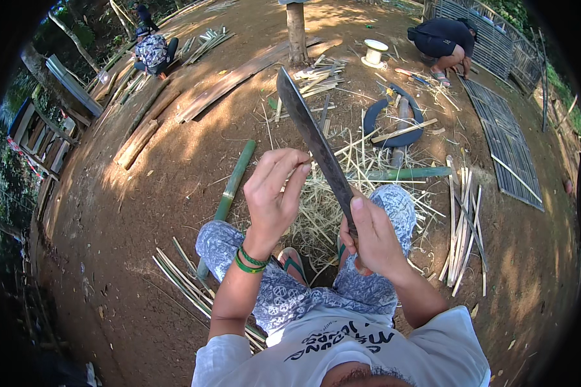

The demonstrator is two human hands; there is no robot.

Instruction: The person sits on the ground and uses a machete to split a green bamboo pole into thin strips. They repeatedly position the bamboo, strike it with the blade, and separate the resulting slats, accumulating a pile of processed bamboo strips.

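The machete (319, 145) is sitting in the right hand (374, 235), which is gripping it at the handle end, the fingers closing around it and the thumb lying along the top near the root of the blade. Most of the handle is hiding inside that grip. The left hand (274, 193) is hovering just to the left of the blade, around its middle; its fingers are curling in and its thumb and fingertips are coming close together, though I cannot tell whether they are pinching anything or touching the metal. A green wristband (254, 260) is circling the left wrist.

The blade is pointing away from the body and to the left, its tip reaching toward the foot of the tree trunk (296, 35) in the view. Its long axis is running on a slant, from the right hand at the lower right to the tip at the upper left, and it is crossing in front of a heap of pale shavings (316, 213) on the ground.

To the left of that heap a green bamboo pole (235, 184) is lying on the soil; to the right, a bundle of split strips (461, 232) is resting. Farther off at the upper right, a co-worker (442, 42) is crouching beside a slatted panel (503, 142)
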